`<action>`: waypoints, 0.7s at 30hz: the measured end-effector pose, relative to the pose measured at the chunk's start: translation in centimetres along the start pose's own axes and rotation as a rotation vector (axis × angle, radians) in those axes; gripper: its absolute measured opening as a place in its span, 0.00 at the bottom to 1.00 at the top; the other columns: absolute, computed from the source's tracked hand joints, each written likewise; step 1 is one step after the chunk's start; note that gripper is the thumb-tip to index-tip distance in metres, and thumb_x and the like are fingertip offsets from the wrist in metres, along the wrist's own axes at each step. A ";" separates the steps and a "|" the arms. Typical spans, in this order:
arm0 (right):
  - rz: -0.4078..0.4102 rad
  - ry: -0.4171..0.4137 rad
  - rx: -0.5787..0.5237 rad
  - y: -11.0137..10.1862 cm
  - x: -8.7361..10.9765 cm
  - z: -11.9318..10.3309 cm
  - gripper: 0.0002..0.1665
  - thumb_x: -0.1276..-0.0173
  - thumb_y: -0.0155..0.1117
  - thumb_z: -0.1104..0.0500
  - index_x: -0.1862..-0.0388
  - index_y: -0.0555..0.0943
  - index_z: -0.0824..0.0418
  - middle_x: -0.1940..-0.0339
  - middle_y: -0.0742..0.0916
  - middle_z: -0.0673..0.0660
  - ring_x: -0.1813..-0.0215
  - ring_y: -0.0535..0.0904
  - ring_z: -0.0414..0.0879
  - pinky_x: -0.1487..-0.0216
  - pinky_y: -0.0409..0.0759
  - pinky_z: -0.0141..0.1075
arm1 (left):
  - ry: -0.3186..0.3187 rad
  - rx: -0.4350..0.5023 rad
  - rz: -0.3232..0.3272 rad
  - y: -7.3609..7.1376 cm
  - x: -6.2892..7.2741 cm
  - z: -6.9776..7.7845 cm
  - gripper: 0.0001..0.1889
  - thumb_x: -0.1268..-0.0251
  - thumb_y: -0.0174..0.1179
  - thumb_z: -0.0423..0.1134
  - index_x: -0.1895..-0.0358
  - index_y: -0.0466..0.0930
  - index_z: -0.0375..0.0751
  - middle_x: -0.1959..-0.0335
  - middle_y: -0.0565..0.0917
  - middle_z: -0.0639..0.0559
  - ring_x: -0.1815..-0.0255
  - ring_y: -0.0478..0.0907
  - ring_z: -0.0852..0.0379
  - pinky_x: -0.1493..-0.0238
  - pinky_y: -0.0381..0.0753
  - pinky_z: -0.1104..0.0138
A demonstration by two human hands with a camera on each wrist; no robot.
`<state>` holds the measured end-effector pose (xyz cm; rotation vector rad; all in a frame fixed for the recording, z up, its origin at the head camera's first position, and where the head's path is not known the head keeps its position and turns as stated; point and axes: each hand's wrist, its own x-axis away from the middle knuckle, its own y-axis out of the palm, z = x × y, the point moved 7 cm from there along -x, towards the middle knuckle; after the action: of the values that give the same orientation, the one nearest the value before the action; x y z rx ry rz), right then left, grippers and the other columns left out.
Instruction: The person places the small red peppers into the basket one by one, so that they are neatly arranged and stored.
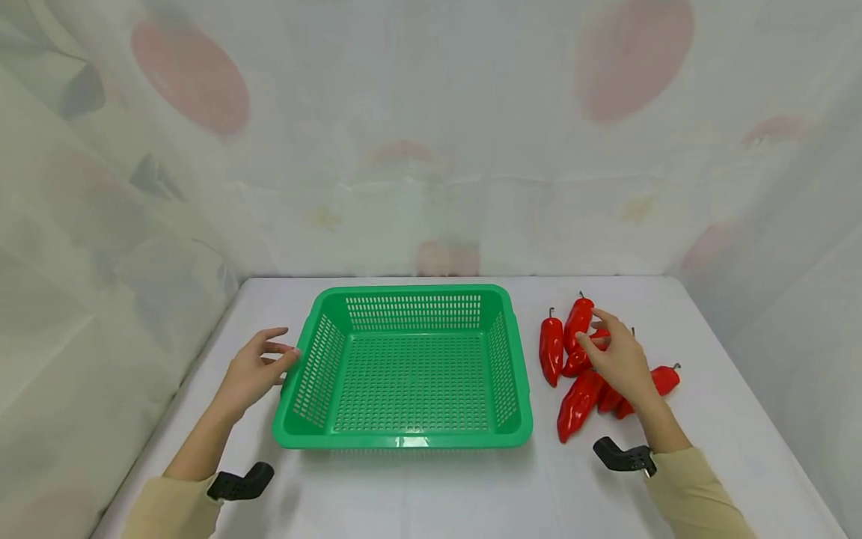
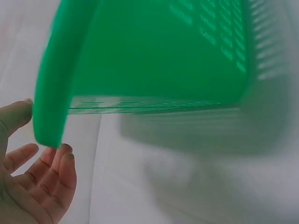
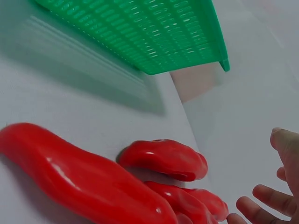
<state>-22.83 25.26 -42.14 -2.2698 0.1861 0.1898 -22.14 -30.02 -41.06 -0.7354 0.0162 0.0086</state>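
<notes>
A green plastic basket with slotted sides stands in the middle of the white table. At its left rim is my left hand, fingers loosely bent. The left wrist view shows the thumb tip by the basket rim and the other fingers around its lower end; no firm grip shows. Over the pile of red peppers on the right hovers my right hand, partly covering some of them. Its fingers are spread and hold nothing in the right wrist view. A large pepper lies nearest that camera.
One red pepper lies between the basket and the rest of the pile. Pale patterned sheeting hangs behind the table and along both sides. Each wrist carries a black camera mount, the left one and the right one.
</notes>
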 end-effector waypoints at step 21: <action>-0.019 0.042 -0.043 2.3 -0.7 -0.1 0.34 0.34 0.57 0.50 0.35 0.63 0.65 0.48 0.78 0.67 0.55 0.78 0.60 0.63 0.83 0.47 | -0.068 -0.039 -0.168 0.8 -1.1 0.7 0.36 0.39 0.59 0.48 0.31 0.55 0.39 0.52 0.72 0.33 0.70 0.79 0.53 0.70 0.83 0.62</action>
<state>-23.99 23.75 -43.67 -2.3186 0.1839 0.1367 -23.24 -29.00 -41.04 -0.7728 -0.1107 -0.1273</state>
